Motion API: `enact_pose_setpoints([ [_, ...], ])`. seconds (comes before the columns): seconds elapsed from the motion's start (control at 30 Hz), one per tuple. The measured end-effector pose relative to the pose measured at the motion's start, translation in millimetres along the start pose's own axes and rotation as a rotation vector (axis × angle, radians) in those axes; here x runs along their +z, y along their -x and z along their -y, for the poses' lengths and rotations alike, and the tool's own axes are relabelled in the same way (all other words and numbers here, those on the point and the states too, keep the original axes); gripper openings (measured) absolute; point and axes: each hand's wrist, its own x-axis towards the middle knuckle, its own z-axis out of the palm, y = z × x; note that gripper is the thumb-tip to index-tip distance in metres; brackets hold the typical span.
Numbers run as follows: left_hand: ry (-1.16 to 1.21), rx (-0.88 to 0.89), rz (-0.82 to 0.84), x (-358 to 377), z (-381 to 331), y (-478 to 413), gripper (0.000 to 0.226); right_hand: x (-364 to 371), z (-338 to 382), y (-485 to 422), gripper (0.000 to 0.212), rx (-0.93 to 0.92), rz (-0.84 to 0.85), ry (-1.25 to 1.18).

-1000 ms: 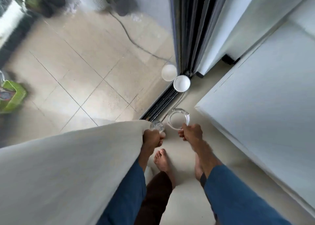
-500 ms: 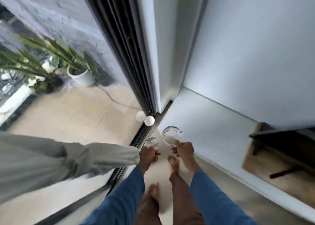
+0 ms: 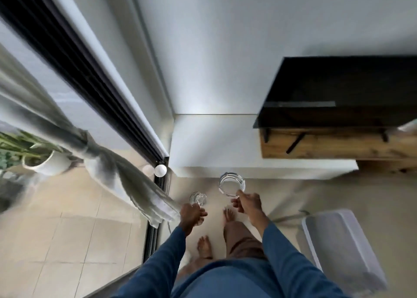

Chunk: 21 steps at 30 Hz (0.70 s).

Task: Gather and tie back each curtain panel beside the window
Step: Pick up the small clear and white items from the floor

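Since half a second ago, view tilted up; curtain panel swung from lying across the lower left to a bunched diagonal along the window's black frame, its end reaching the left hand. Left hand curled closed on a small clear glass; whether it also grips fabric is unclear. Right hand pinches rim of clear glass ashtray. White globe lamp sits at the frame's base on the floor.
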Motion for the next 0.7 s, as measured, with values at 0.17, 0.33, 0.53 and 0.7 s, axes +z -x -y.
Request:
enact_pose_setpoints([
  [0.17,-0.151,0.049,0.122,58.8,-6.0,36.2,0.027,-79.8,-37.4,-0.7,0.021,0.056,-0.089,-0.167],
  [0.33,-0.374,0.038,0.172,142.0,-7.6,52.7,0.023,-162.3,-87.0,-13.1,0.027,0.140,-0.189,-0.308],
  [0.53,-0.549,-0.022,0.255,269.0,18.0,73.3,0.025,-264.5,-144.9,-44.0,0.033,0.266,-0.318,-0.421],
  [0.7,-0.710,-0.052,0.323,376.5,58.3,54.9,0.026,-326.2,-196.3,-100.4,0.024,0.402,-0.421,-0.464],
])
